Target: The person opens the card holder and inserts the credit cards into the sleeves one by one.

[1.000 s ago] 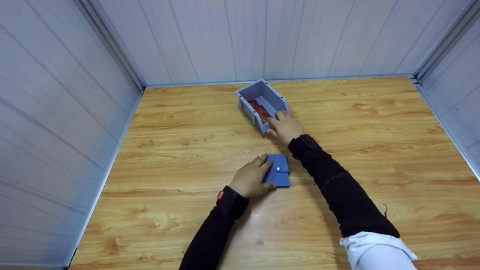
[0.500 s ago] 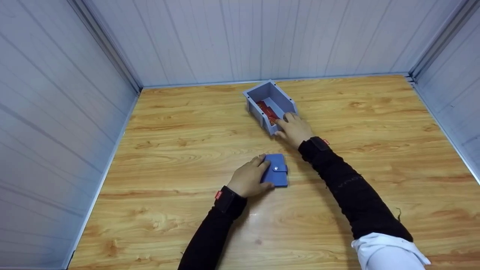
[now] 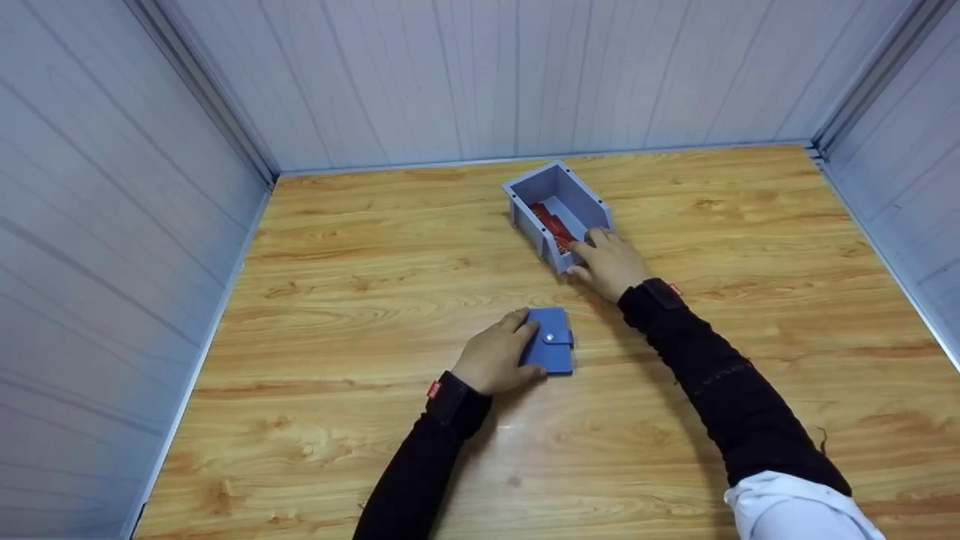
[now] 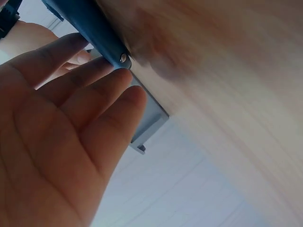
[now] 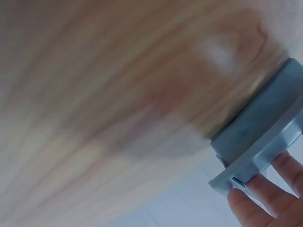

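Observation:
A blue card holder [image 3: 556,354] with a snap strap lies on the wooden table, its strap side facing right. My left hand [image 3: 491,356] rests on its left part, fingers extended over the cover and thumb along the lower edge. In the left wrist view those nearly straight fingers touch the card holder [image 4: 94,28]. Farther back stands a grey plastic bin [image 3: 531,226], set at an angle. My right hand [image 3: 616,268] grips its near end, thumb outside and fingers over the rim. The right wrist view shows several fingertips at the bin's edge [image 5: 265,156].
Inside the bin lie red printed cards or packets [image 3: 553,223], partly overlapping; their exact kind is unclear. A pale panelled wall [image 3: 397,82] rises behind the table, with another panel [image 3: 112,225] on the left and one [image 3: 900,150] on the right.
My right hand has drawn the bin to the right and slightly nearer, with the red items still inside. The left hand and the card holder have stayed nearly in place.

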